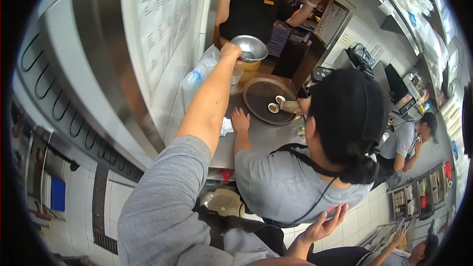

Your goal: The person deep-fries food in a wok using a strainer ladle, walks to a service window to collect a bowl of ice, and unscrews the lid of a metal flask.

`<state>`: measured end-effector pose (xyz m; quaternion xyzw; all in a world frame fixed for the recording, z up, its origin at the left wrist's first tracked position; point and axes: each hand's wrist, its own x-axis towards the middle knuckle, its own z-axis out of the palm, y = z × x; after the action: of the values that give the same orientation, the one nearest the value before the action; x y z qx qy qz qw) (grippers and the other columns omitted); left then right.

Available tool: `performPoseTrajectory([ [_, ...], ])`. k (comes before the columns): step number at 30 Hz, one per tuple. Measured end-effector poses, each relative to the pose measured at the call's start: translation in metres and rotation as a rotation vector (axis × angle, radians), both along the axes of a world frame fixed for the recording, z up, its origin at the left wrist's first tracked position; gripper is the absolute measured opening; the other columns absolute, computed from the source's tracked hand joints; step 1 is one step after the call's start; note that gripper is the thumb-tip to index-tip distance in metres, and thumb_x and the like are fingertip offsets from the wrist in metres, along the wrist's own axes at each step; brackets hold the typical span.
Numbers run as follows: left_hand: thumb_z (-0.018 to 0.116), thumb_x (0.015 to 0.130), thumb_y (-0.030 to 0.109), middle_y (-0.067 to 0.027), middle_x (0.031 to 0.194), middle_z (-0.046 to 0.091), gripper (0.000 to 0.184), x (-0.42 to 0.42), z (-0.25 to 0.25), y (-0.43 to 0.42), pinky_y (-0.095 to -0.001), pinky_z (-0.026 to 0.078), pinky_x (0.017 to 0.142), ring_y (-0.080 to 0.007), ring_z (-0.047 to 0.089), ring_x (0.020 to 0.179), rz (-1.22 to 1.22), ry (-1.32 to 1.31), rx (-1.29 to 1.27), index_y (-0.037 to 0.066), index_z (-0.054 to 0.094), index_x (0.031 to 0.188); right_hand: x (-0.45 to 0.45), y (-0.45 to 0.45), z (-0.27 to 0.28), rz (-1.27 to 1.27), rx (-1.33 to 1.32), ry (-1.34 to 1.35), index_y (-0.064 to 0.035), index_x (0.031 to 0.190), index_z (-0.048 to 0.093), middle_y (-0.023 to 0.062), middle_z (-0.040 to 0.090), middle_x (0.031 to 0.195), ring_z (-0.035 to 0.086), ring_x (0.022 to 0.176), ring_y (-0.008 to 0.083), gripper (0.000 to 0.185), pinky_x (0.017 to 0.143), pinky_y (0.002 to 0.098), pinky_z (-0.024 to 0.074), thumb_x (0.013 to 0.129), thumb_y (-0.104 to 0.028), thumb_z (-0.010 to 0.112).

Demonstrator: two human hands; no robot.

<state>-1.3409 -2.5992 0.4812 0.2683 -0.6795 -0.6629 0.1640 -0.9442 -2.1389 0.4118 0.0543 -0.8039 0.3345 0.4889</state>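
Observation:
My left arm reaches far out over the counter, and my left hand (230, 52) is closed on the rim of a metal bowl (250, 49). The bowl is tilted a little toward me, and its visible inside shows no contents. My right hand (321, 227) is low in view with its fingers apart, palm up, close to the back of a co-worker (295, 182) in a grey shirt. Whether it touches that person I cannot tell. Beyond the bowl stands another person (246, 10) in black with both hands raised.
On the steel counter (221, 150), a round brown tray (256, 98) bears small white cups (273, 108). The co-worker's right hand (303, 105) holds a small container (289, 106) over it; their left hand (240, 119) rests on the counter. A plastic bag (199, 76) lies left.

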Motion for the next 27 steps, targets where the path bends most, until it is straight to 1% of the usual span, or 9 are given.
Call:
performPoseTrajectory([
  [1,0.046,0.081,0.003,-0.0191,0.087,0.063,0.025,-0.012,-0.005,-0.003,-0.0364,0.058,0.05,-0.0303,0.066,0.064,-0.004,-0.022,-0.003,-0.007,0.06,0.098,-0.004,-0.005,-0.006,-0.018,-0.032,0.034,0.0073,0.121,0.048,0.0235,0.037,0.136,0.037,0.125,0.0367,0.04,0.104,0.0453,0.0278,0.091,-0.018,0.049],
  [3,0.046,0.081,0.003,-0.0193,0.09,0.063,0.026,-0.035,-0.016,-0.005,-0.0355,0.058,0.05,-0.03,0.066,0.065,-0.009,0.022,0.007,-0.007,0.06,0.101,-0.013,-0.007,-0.011,-0.106,-0.02,0.073,0.0083,0.123,0.046,0.0235,0.037,0.136,0.037,0.125,0.0367,0.039,0.104,0.0446,0.0278,0.092,-0.015,0.046],
  [5,0.046,0.081,0.002,-0.0192,0.095,0.062,0.026,-0.045,-0.02,0.001,-0.0353,0.058,0.05,-0.0299,0.066,0.068,0.005,-0.006,-0.005,-0.007,0.06,0.102,-0.019,-0.012,-0.012,-0.178,-0.02,0.078,0.0089,0.124,0.044,0.0226,0.038,0.136,0.037,0.126,0.0344,0.039,0.105,0.0421,0.0279,0.093,-0.014,0.042],
  [6,0.046,0.08,0.002,-0.0187,0.1,0.061,0.028,-0.049,-0.024,0.004,-0.0351,0.058,0.05,-0.0298,0.066,0.071,0.002,0.042,0.019,-0.007,0.059,0.103,-0.022,-0.013,-0.013,-0.201,-0.048,0.076,0.0088,0.125,0.044,0.0224,0.038,0.136,0.037,0.126,0.0334,0.039,0.105,0.0412,0.0281,0.093,-0.014,0.042],
  [9,0.046,0.08,0.002,-0.0185,0.099,0.061,0.028,-0.056,-0.03,0.007,-0.0342,0.058,0.049,-0.0292,0.066,0.071,-0.048,0.044,0.061,-0.008,0.058,0.104,-0.027,-0.004,-0.02,-0.253,-0.063,0.061,0.0086,0.126,0.043,0.022,0.039,0.136,0.038,0.126,0.0321,0.039,0.104,0.0397,0.0286,0.094,-0.014,0.04],
  [10,0.045,0.08,0.002,-0.0193,0.097,0.062,0.029,-0.058,-0.032,0.01,-0.0328,0.057,0.046,-0.0283,0.066,0.067,-0.027,0.066,0.067,-0.009,0.057,0.104,-0.031,-0.002,-0.02,-0.268,-0.055,0.056,0.0085,0.126,0.043,0.0217,0.04,0.135,0.038,0.126,0.0317,0.039,0.104,0.0392,0.0289,0.094,-0.014,0.04],
  [18,0.042,0.08,0.001,-0.0204,0.094,0.061,0.03,-0.057,-0.035,0.006,-0.0328,0.056,0.045,-0.028,0.066,0.064,-0.074,0.004,0.077,-0.01,0.056,0.104,-0.06,0.026,-0.015,-0.229,-0.184,0.059,0.0066,0.128,0.042,0.0183,0.038,0.137,0.039,0.125,0.0278,0.038,0.104,0.038,0.0303,0.096,-0.012,0.036],
  [23,0.041,0.08,0.0,-0.0199,0.096,0.061,0.03,-0.059,-0.038,0.003,-0.0327,0.057,0.047,-0.0282,0.066,0.066,-0.054,0.049,0.082,-0.01,0.055,0.105,-0.073,0.036,-0.011,-0.27,-0.15,-0.006,0.0063,0.128,0.043,0.0184,0.04,0.136,0.038,0.126,0.0284,0.037,0.105,0.0381,0.0285,0.095,-0.011,0.037],
  [27,0.041,0.081,0.001,-0.0194,0.098,0.061,0.03,-0.062,-0.043,0.007,-0.0325,0.058,0.048,-0.0289,0.066,0.068,-0.045,0.011,0.108,-0.009,0.056,0.106,-0.074,0.032,-0.015,-0.292,-0.118,-0.046,0.0062,0.128,0.044,0.0185,0.041,0.136,0.037,0.126,0.0287,0.037,0.105,0.0379,0.0267,0.095,-0.011,0.038],
])
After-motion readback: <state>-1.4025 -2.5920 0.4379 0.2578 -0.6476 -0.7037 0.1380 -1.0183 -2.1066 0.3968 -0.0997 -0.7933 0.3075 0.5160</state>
